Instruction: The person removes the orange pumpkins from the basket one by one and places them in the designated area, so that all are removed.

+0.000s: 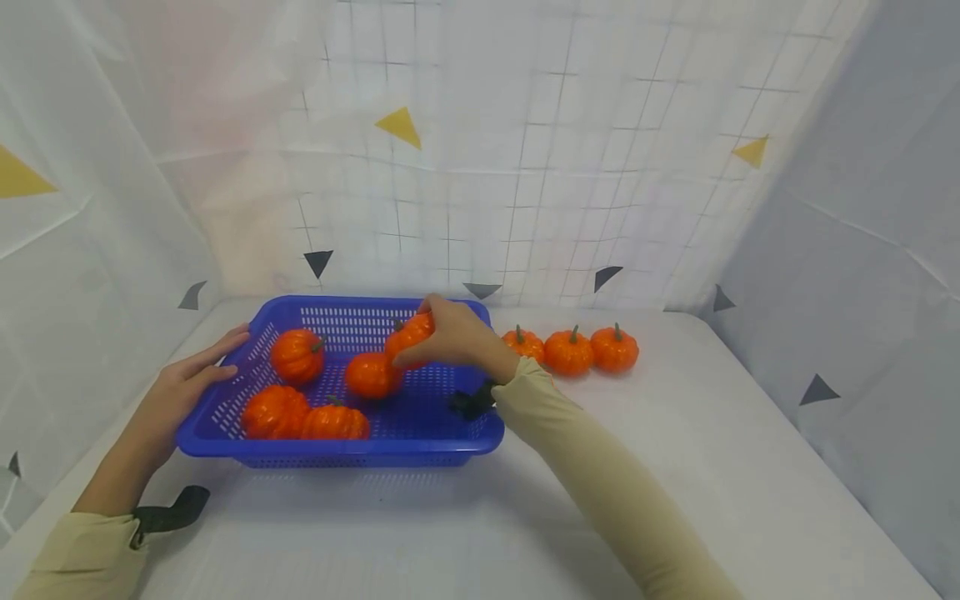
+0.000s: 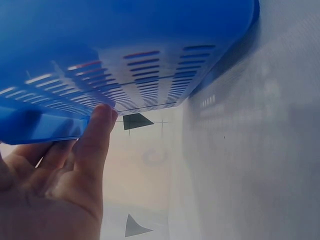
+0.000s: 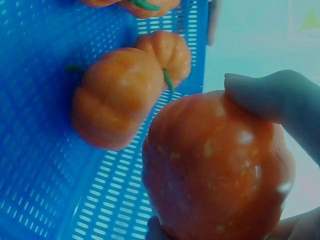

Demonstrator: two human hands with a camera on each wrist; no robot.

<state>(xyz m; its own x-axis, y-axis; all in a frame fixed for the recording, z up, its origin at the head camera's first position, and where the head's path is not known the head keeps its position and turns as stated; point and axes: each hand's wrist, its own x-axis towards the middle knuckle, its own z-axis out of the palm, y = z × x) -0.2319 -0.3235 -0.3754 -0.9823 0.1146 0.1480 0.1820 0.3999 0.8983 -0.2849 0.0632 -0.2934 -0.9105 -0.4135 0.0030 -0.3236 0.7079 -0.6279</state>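
No text, label, brand, number or sign can be read in any of the views.

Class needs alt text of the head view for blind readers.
Right hand holds an orange pumpkin over or inside a blue basket containing four others; left hand grips its rim. Three more line up on the table.

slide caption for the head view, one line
Right hand holding an orange pumpkin over a blue basket, left hand touching the basket's side.
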